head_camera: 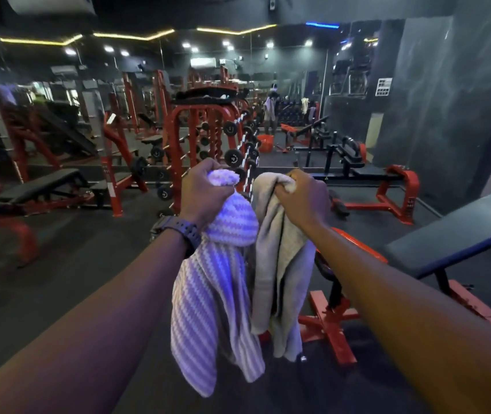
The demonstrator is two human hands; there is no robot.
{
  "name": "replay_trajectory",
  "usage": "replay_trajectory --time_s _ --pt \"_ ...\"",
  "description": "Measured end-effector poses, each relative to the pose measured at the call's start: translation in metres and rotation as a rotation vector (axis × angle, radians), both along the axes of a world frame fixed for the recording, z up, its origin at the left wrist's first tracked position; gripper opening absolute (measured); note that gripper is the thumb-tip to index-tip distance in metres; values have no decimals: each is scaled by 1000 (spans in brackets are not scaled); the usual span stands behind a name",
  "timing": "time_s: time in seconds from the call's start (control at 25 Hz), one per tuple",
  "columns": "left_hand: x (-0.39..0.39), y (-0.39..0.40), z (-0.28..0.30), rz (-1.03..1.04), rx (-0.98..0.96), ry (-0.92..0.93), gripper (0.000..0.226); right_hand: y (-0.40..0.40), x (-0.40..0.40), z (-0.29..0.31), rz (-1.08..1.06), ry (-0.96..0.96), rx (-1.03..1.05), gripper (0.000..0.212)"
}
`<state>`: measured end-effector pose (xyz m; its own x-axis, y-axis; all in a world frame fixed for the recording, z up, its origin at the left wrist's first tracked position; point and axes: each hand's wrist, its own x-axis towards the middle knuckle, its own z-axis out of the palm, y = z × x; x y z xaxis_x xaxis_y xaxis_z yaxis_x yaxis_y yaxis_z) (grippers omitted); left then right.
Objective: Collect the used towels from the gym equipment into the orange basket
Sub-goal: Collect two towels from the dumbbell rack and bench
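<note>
My left hand (205,191) is raised in front of me and grips the top of a white ribbed towel (211,294) that hangs down below it. Beside it, my right hand (302,198) grips a plain grey towel (280,264), which also hangs loose. The two towels hang side by side, almost touching. Far ahead on the floor, past the barbell rack, stands the orange basket (265,143). It is small and blurred from here.
A red barbell rack (205,135) stands straight ahead. An incline bench with a red frame (447,243) is at my right, and flat benches (38,186) at my left. Another red-framed bench (387,180) lies further right. A mirror wall (295,85) shows a person's reflection. Dark floor stretches between the machines.
</note>
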<state>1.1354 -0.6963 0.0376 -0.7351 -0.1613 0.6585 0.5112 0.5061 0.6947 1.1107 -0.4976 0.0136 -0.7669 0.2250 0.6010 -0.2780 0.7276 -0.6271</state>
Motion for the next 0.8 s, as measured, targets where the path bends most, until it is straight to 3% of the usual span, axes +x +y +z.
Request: replay_trajectory --time_s 0.16,0.44,0.8 --pt "-130 -9 -35 -40 33 -41 23 -18 -117 -31 -18 -35 -23 27" --pt "-321 -18 -108 -130 83 -188 24 -49 -294 -99 -74 -161 -33 27" --pt "-512 -4 -230 -115 134 -408 21 -59 -488 -244 -66 -352 -177 19"
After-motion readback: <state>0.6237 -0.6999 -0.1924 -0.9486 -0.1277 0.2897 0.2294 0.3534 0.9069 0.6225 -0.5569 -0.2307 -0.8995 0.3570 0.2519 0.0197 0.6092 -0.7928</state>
